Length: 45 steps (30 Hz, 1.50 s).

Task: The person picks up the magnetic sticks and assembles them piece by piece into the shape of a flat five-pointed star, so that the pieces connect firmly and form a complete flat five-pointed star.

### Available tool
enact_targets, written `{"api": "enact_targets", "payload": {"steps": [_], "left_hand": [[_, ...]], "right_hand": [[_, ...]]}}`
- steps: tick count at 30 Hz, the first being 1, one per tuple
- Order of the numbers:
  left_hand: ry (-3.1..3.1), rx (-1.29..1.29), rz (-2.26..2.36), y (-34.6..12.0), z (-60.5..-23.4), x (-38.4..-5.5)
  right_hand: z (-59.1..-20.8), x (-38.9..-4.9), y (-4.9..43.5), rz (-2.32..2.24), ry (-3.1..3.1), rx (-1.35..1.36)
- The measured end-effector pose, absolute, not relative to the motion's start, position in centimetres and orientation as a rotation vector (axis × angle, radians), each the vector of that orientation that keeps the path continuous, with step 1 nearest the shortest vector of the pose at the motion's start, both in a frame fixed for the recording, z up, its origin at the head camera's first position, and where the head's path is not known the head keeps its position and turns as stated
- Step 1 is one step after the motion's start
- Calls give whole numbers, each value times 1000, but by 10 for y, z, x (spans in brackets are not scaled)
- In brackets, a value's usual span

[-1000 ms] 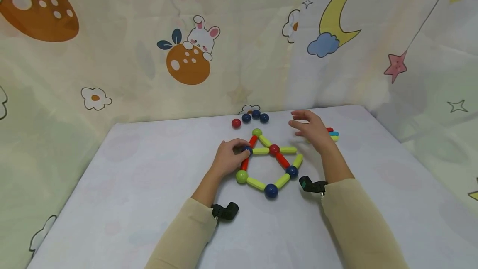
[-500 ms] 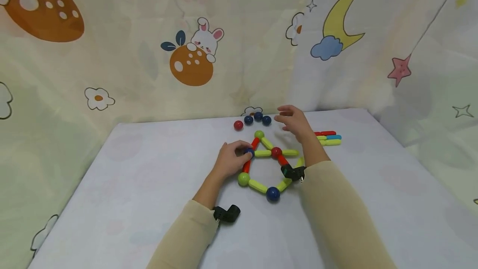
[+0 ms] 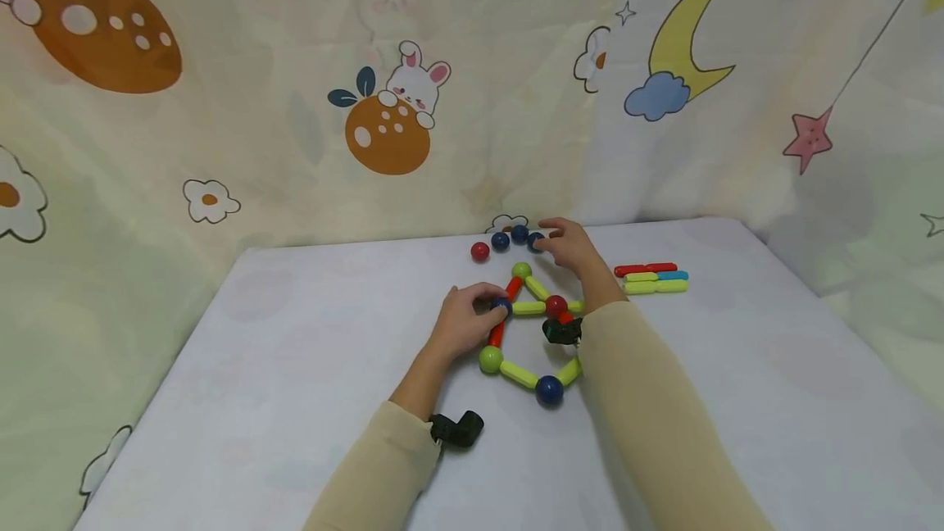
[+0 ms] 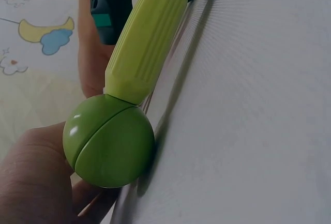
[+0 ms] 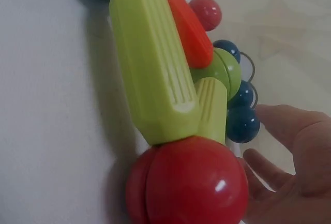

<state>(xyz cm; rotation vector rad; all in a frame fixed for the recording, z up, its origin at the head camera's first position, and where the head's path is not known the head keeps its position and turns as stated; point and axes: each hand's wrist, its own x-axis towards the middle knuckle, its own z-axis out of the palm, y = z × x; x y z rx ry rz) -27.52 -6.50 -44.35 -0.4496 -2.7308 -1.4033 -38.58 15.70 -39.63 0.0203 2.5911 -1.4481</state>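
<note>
A frame of balls and short rods lies flat on the table. Its parts include a red ball [image 3: 556,306], a lower green ball [image 3: 490,360], a front blue ball [image 3: 549,390] and a yellow-green rod [image 5: 155,63]. My left hand [image 3: 465,321] pinches the blue ball [image 3: 503,306] on the frame's left side. Reaching over the frame, my right hand [image 3: 571,249] has its fingertips right at the rightmost loose blue ball [image 3: 534,242]. In the right wrist view its thumb and fingers are spread beside that ball. The right forearm hides the frame's right side.
Beside the reached ball stand two more loose blue balls [image 3: 500,241] and a loose red ball [image 3: 480,251], near the table's back edge. Several spare rods [image 3: 655,287] lie at the right. A printed cloth [image 3: 280,121] hangs behind the white table [image 3: 310,367].
My right hand has moved left and forward from near the spare rods to the loose blue balls, uncovering the rods. The left hand has kept its hold on the frame's blue ball.
</note>
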Motion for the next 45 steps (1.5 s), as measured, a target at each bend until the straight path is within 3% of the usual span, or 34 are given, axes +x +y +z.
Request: {"api": "enact_targets", "payload": {"steps": [11,32,45], "left_hand": [[-2715,-461,-1405,-61,-446,-275],[-2725,-441,-1395,-62,-441,-277],[-2732,-441,-1404,-64,-446,-278]], "right_hand": [[-401,-385,152,-1029,2867,-93],[-366,-365,163,-1811,2422,45],[-347,-337,175,-1840,2354,-126]]}}
